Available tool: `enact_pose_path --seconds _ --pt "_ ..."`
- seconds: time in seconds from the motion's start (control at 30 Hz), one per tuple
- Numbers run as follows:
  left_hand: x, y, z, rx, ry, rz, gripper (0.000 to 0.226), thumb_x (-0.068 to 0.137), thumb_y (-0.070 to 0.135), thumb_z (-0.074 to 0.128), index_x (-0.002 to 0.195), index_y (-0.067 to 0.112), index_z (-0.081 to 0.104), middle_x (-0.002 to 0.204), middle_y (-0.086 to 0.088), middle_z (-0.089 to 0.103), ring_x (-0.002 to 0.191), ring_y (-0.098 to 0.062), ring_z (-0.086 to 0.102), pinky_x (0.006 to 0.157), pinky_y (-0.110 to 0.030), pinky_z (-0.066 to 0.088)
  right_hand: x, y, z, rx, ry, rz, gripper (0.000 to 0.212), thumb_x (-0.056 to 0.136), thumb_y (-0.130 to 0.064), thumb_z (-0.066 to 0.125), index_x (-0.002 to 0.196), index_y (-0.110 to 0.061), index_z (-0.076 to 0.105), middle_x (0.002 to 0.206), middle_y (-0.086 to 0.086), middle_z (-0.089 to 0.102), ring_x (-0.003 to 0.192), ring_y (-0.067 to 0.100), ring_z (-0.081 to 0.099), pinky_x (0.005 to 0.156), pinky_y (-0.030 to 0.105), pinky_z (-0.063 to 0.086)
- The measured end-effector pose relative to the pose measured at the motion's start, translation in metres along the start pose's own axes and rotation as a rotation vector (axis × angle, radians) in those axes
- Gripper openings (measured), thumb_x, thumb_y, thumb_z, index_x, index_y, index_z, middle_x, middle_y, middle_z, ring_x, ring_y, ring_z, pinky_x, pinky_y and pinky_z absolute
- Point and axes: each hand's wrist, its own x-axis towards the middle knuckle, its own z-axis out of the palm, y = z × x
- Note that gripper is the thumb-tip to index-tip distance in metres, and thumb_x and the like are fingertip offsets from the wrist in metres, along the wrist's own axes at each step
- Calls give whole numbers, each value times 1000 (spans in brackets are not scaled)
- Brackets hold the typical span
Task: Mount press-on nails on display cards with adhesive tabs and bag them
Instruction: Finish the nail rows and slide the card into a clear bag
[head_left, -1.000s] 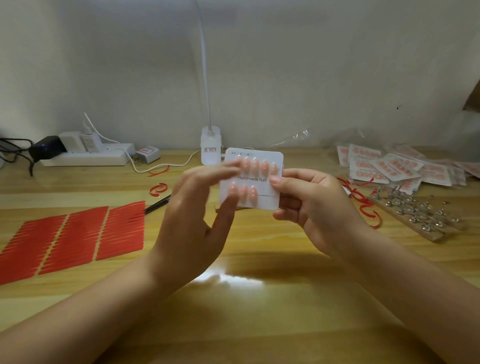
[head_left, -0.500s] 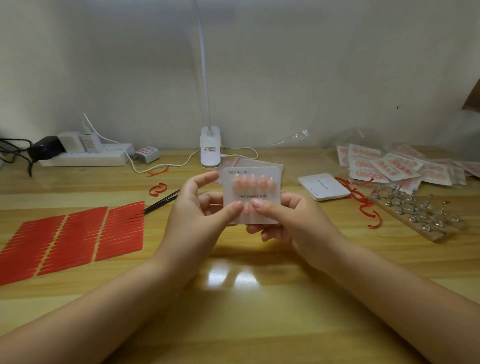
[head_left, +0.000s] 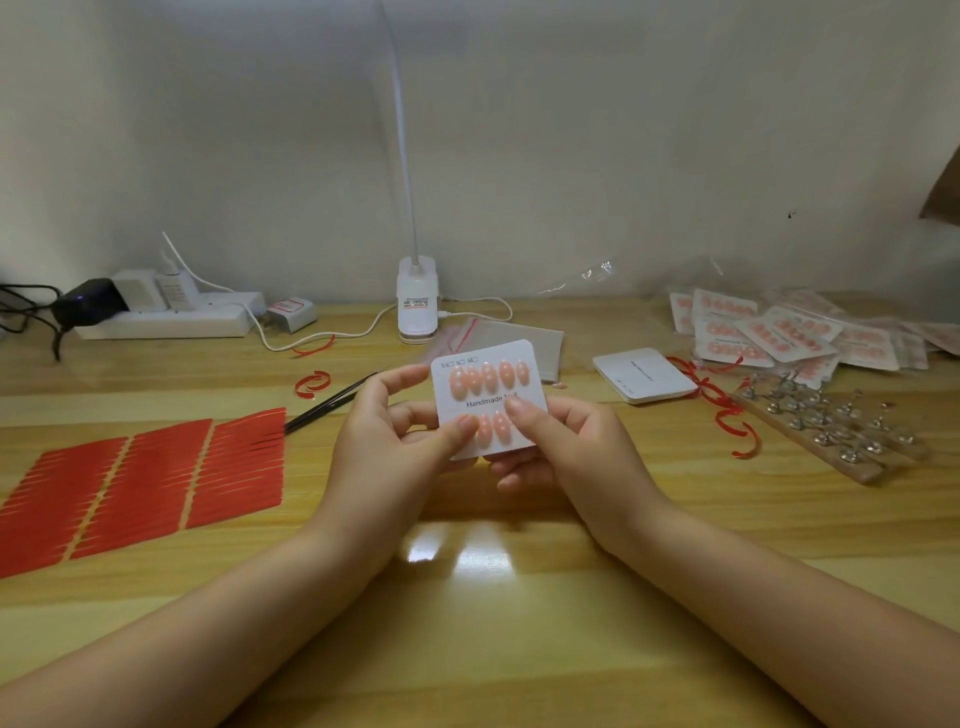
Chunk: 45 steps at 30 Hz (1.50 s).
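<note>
The white rectangular display card of pink press-on nails is gripped above the table by both the left hand and the right hand, thumbs pressing the lower row. Seating appears in hand; bagging in a clear zip bag is judged next.

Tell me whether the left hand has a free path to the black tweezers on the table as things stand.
Probably yes, once it lets go: the left hand grips the nail card together with the right hand, and the tweezers lie just beyond its knuckles on bare table, nothing between.
</note>
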Motion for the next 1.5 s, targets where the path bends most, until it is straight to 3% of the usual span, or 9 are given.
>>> enact_pose_path --seconds 0.33,0.7,0.97,1.2,1.5 --pt "1 -3 1 64 -5 20 53 76 6 77 117 28 50 85 -1 74 74 -20 74 61 -26 57 1 0 1 -48 11 -20 6 89 -9 66 93 -10 70 78 13 73 58 13 65 53 22 54" --pt "-2 0 1 172 -5 131 54 78 8 78 113 35 47 85 0 75 74 -17 73 59 -21 55 2 4 0 7 -10 -23 9 92 -8 62 94 -7 71 80 9 74 67 17 68 59 27 58" --pt "-4 -1 4 176 -5 111 55 75 12 81 111 37 46 83 0 75 69 -18 73 56 -21 54 2 6 3 -119 62 -63 6 92 -11 61 93 -13 66 72 6 72 56 10 64 50 21 52" --pt "-3 1 3 198 21 127 55 75 13 81 109 39 47 83 5 75 69 -16 73 53 -20 54 2 7 2 -7 21 -44 14 94 -11 58 100 -3 68 86 12 74 67 17 67 58 27 55" --pt "-5 0 3 235 22 165 54 76 12 80 110 36 46 85 10 75 65 -13 71 53 -18 52 4 10 2 -105 57 -66 7 93 -11 60 96 -10 67 74 4 73 57 8 64 51 20 51"
